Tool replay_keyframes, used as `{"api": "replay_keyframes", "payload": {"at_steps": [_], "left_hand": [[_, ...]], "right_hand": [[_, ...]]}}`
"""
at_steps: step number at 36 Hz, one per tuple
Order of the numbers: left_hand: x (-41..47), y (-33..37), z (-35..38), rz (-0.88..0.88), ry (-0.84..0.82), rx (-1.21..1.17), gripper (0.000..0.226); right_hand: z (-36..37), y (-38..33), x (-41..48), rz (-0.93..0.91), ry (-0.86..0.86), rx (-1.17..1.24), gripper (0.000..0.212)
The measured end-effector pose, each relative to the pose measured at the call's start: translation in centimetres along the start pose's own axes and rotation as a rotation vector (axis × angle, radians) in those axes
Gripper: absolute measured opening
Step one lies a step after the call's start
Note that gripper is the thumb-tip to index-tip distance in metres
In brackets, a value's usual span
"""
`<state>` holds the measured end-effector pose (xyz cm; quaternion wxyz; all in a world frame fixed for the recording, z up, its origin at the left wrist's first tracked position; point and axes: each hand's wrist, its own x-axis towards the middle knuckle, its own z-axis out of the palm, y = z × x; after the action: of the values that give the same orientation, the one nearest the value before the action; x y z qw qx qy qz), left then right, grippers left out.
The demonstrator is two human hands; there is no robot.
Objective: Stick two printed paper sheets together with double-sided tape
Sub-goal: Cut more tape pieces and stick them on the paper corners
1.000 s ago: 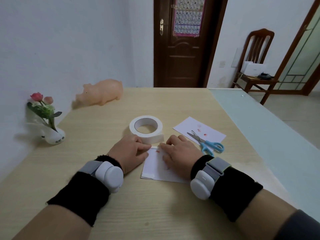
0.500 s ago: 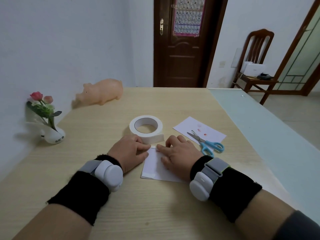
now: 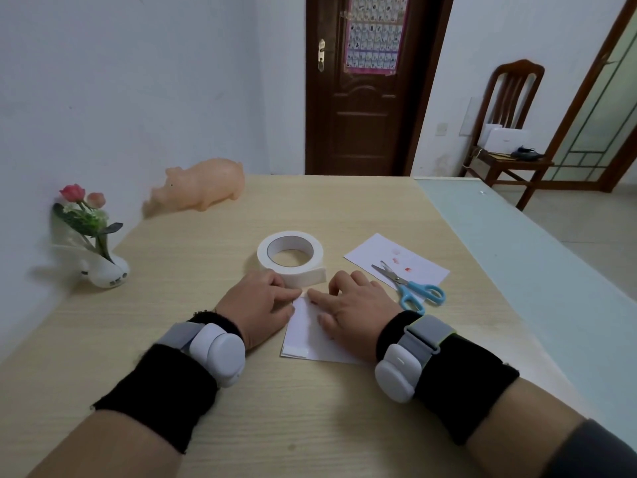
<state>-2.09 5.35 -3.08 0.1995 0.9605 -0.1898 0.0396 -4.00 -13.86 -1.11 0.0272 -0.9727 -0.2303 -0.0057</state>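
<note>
Paper sheet (image 3: 310,343) lies lengthwise under our flat-pressing right grip (image 3: 358,313), far corner touching our left grip (image 3: 262,303), pinch unclear.

On the pale wooden table (image 3: 310,426) a white sheet (image 3: 306,339) lies flat under both hands; the left hand (image 3: 256,305) rests on its left edge, the right hand (image 3: 355,310) presses its right part, and the two forefingers nearly meet at the far edge; just beyond stands the tape roll (image 3: 290,255); to the right, blue-handled scissors (image 3: 410,288) lie on a second sheet (image 3: 396,260); a pink pig figure (image 3: 203,184) and a small flower vase (image 3: 93,243) sit by the wall.
</note>
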Motion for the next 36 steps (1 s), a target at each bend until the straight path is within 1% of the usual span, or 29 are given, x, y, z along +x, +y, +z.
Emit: {"api": "replay_keyframes", "payload": {"at_steps": [2, 8, 12, 14, 22, 27, 30, 32, 33, 36], "left_hand": [[0.0, 0.0, 0.1, 0.005, 0.014, -0.009, 0.035], [0.0, -0.1, 0.1, -0.011, 0.014, -0.031, 0.035], [-0.1, 0.0, 0.0, -0.009, 0.002, -0.041, 0.054], [-0.1, -0.1, 0.0, -0.004, 0.004, -0.046, 0.057], [-0.2, -0.1, 0.0, -0.021, 0.007, -0.045, 0.033], [-0.2, 0.1, -0.2, -0.02, -0.014, 0.003, 0.033], [-0.3, 0.3, -0.5, -0.014, -0.053, 0.048, 0.035], [-0.4, 0.6, -0.7, 0.005, -0.086, 0.121, 0.037], [-0.5, 0.8, -0.9, 0.013, -0.103, 0.171, 0.042], [-0.6, 1.1, -1.1, 0.026, -0.124, 0.297, 0.067]], "right_hand": [[0.0, 0.1, -0.1, -0.004, 0.001, -0.001, 0.045], [-0.1, 0.2, -0.3, 0.013, -0.003, 0.002, 0.044], [0.1, -0.3, -0.3, 0.023, 0.02, 0.013, 0.05], [0.1, -0.5, -0.2, 0.021, 0.021, 0.006, 0.048], [0.0, -0.1, -0.4, 0.009, -0.011, 0.002, 0.045], [-0.1, 0.0, -0.5, 0.006, -0.013, -0.002, 0.045], [-0.1, 0.1, -0.5, 0.007, -0.019, -0.007, 0.045], [-0.1, 0.1, -0.6, 0.012, -0.015, -0.002, 0.046], [0.0, 0.1, -0.6, 0.018, -0.012, 0.004, 0.047], [0.2, 0.1, -0.6, 0.026, 0.014, 0.012, 0.052]]}}
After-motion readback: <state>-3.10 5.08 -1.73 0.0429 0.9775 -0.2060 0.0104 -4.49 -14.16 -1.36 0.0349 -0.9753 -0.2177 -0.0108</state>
